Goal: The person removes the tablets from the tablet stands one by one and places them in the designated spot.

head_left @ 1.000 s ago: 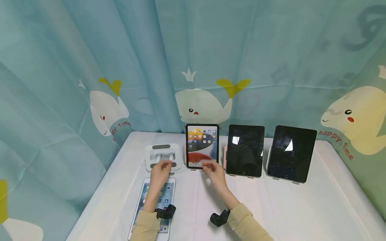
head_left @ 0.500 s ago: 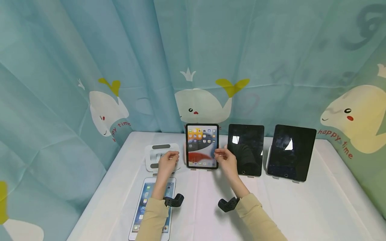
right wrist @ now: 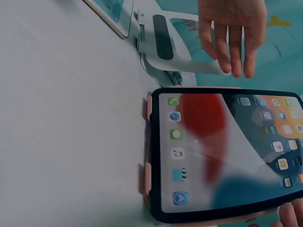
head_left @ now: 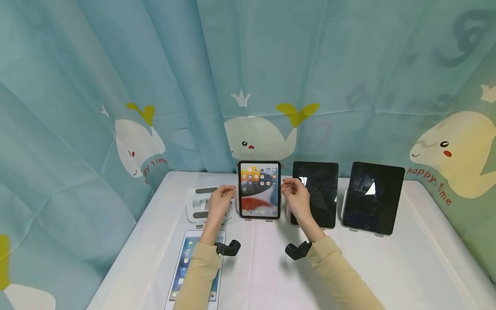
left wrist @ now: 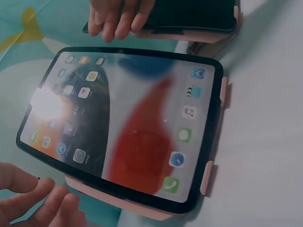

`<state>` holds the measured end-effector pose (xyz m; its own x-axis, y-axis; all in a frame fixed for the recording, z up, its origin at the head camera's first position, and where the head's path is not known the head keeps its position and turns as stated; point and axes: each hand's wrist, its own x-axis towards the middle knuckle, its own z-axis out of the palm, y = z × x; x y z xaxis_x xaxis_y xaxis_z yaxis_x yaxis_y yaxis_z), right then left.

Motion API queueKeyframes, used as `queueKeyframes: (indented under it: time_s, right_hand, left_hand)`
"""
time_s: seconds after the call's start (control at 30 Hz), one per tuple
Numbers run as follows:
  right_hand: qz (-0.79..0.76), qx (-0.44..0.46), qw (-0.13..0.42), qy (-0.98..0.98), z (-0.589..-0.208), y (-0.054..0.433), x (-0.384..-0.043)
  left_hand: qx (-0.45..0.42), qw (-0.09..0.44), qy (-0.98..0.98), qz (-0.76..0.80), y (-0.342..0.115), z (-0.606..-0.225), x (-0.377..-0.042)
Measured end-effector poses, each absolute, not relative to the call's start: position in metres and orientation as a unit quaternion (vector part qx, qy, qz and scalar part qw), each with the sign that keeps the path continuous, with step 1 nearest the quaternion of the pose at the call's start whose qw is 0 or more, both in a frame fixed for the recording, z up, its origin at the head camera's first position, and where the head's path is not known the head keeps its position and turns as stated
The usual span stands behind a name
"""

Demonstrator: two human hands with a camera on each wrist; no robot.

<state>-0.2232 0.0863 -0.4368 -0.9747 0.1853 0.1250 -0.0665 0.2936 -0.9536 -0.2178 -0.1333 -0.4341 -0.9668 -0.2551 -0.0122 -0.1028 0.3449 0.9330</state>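
A black-framed tablet [head_left: 259, 189] with a lit home screen leans on a pink stand [left wrist: 118, 203], whose small front lips hold its lower edge. My left hand [head_left: 220, 203] hovers beside the tablet's left edge, fingers loosely bent and holding nothing. On the opposite side, my right hand [head_left: 298, 199] is just off the right edge, partly in front of a dark tablet. In the right wrist view the left hand's fingers [right wrist: 234, 40] hang extended, with a gap to the tablet. Only the right hand's fingertips [right wrist: 289, 215] show there, close to the tablet's edge.
Behind the left hand lies a white folding stand [head_left: 190, 204] with grey pads. A white tablet [head_left: 185, 262] lies flat in front of it, partly under the left sleeve. Two dark-screened tablets, a middle one [head_left: 323, 189] and a tilted one [head_left: 376, 206], stand to the right. A curtain [head_left: 186, 86] hangs behind.
Both hands have risen from the tablet's lower part to beside its upper sides. The right hand also moved right, off the screen; the left moved slightly right. The tablets stay put.
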Motion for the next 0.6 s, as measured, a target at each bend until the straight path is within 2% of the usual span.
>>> queueKeyframes:
  time_s: [0.6]
  right_hand:
    - [0.540, -0.009, 0.121, -0.833, -0.417, 0.089, -0.247]
  left_hand:
    - [0.090, 0.068, -0.809, -0.577, -0.130, -0.416, -0.243]
